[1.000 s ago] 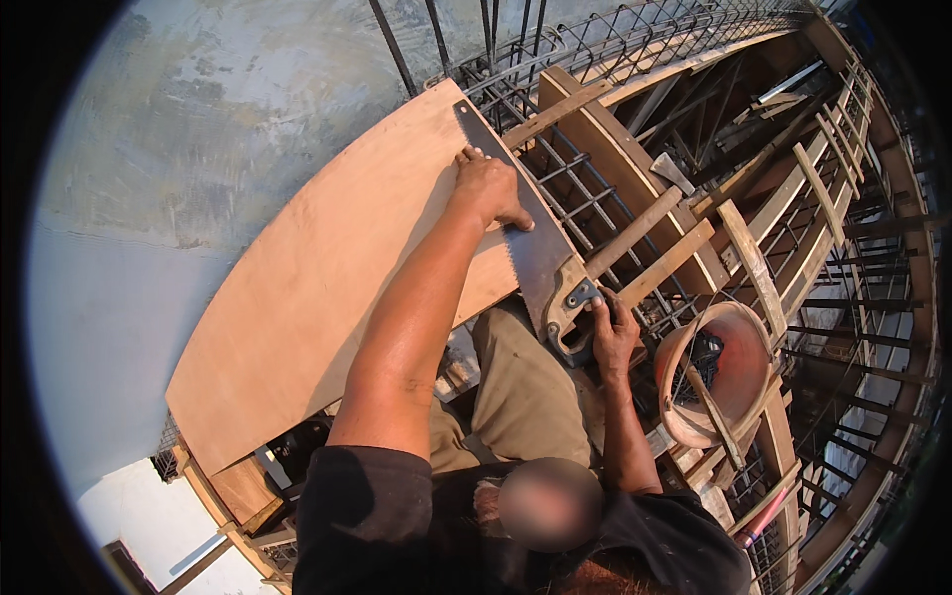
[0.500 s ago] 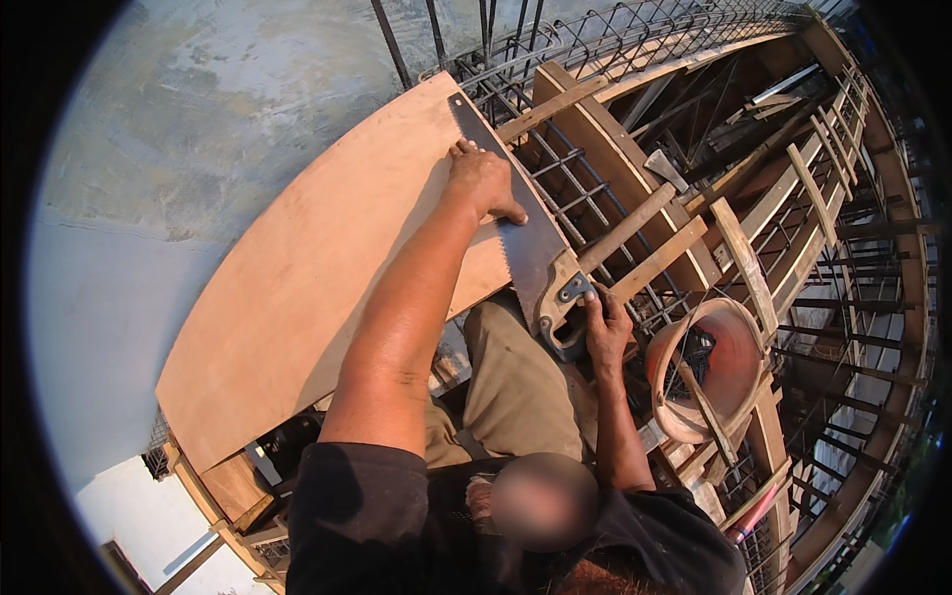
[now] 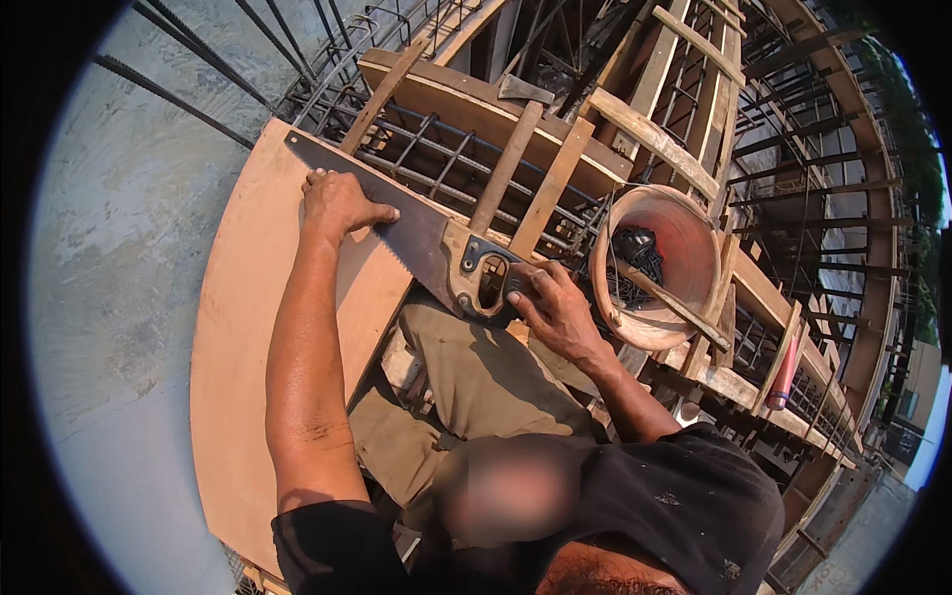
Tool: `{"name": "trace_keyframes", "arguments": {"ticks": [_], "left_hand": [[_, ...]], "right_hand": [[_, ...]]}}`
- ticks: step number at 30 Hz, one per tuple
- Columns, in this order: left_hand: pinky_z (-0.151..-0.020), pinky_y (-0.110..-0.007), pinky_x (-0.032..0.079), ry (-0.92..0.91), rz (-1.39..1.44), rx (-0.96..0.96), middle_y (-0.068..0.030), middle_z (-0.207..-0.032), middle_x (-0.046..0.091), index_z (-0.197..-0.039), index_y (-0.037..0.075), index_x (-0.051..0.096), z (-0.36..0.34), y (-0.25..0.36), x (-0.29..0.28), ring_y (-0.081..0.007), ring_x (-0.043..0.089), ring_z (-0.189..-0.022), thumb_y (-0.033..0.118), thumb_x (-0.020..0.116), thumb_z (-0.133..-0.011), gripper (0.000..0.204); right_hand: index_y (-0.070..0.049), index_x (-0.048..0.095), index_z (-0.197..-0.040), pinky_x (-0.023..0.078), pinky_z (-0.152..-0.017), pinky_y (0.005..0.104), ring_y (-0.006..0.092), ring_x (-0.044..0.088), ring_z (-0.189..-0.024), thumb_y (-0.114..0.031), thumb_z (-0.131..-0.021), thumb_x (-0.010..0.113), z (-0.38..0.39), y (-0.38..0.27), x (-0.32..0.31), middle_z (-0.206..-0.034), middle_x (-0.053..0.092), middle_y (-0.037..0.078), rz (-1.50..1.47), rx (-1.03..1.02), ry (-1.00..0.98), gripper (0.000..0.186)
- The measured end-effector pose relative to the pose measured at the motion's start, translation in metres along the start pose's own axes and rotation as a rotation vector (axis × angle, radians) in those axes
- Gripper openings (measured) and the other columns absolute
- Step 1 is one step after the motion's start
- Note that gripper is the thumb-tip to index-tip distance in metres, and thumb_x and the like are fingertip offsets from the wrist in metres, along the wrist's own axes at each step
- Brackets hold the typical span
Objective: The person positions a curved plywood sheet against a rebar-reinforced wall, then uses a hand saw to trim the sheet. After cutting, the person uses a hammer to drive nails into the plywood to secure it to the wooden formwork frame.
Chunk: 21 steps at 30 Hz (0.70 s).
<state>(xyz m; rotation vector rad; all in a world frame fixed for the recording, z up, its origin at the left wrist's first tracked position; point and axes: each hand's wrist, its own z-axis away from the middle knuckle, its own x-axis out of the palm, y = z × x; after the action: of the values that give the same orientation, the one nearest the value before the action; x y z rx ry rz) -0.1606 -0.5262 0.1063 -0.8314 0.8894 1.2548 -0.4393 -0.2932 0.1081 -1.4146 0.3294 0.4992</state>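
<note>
A building site is shown by ribbed steel bars (image 3: 174,102) at the upper left and rough wooden planks (image 3: 699,47) at the upper right.

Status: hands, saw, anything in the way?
Left hand spread across handsaw and plywood panel. Right hand on handle. Blade along panel's edge. Bucket close by right hand, may crowd it.
</note>
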Motion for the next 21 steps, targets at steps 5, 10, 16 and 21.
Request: {"name": "trace_keyframes", "arguments": {"ticks": [5, 10, 16, 21], "left_hand": [[-0.110, -0.048, 0.044, 0.038, -0.048, -0.011, -0.0322, -0.119, 0.069, -0.099, -0.007, 0.077, 0.003, 0.001, 0.003, -0.0465, 0.058, -0.125, 0.062, 0.088, -0.057, 0.082], [-0.103, -0.045, 0.049, 0.008, -0.059, 0.024, -0.0296, -0.107, 0.073, -0.092, -0.006, 0.078, -0.002, 0.004, 0.003, -0.0421, 0.067, -0.111, 0.065, 0.087, -0.059, 0.079], [-0.101, -0.044, 0.051, 0.017, -0.066, 0.026, -0.0293, -0.105, 0.073, -0.091, -0.008, 0.078, 0.001, 0.007, -0.001, -0.0416, 0.068, -0.109, 0.065, 0.087, -0.060, 0.080], [-0.102, -0.044, 0.051, 0.020, -0.062, 0.018, -0.0298, -0.105, 0.073, -0.091, -0.010, 0.077, -0.001, 0.005, 0.000, -0.0426, 0.068, -0.107, 0.062, 0.088, -0.060, 0.079]], "right_hand": [[-0.004, 0.070, -0.122, 0.055, -0.078, 0.0382, 0.0280, 0.067, -0.090, -0.014, -0.093, 0.074, 0.032, -0.037, -0.060, -0.099, 0.066, 0.013, 0.026, -0.140, -0.027, 0.030], [-0.002, 0.070, -0.120, 0.054, -0.073, 0.0273, 0.0103, 0.065, -0.083, -0.017, -0.102, 0.067, 0.045, 0.007, -0.146, -0.099, 0.068, 0.005, -0.133, 0.063, 0.579, 0.023], [-0.004, 0.068, -0.125, 0.055, -0.086, 0.0399, 0.0298, 0.069, -0.098, -0.016, -0.099, 0.065, 0.023, 0.077, -0.187, -0.113, 0.067, 0.014, 0.505, 0.261, 0.243, 0.030], [-0.012, 0.062, -0.135, 0.049, -0.101, 0.0480, 0.0377, 0.059, -0.119, -0.007, -0.090, 0.068, 0.004, 0.085, -0.164, -0.130, 0.059, 0.016, 0.629, 0.191, 0.066, 0.047]]}}
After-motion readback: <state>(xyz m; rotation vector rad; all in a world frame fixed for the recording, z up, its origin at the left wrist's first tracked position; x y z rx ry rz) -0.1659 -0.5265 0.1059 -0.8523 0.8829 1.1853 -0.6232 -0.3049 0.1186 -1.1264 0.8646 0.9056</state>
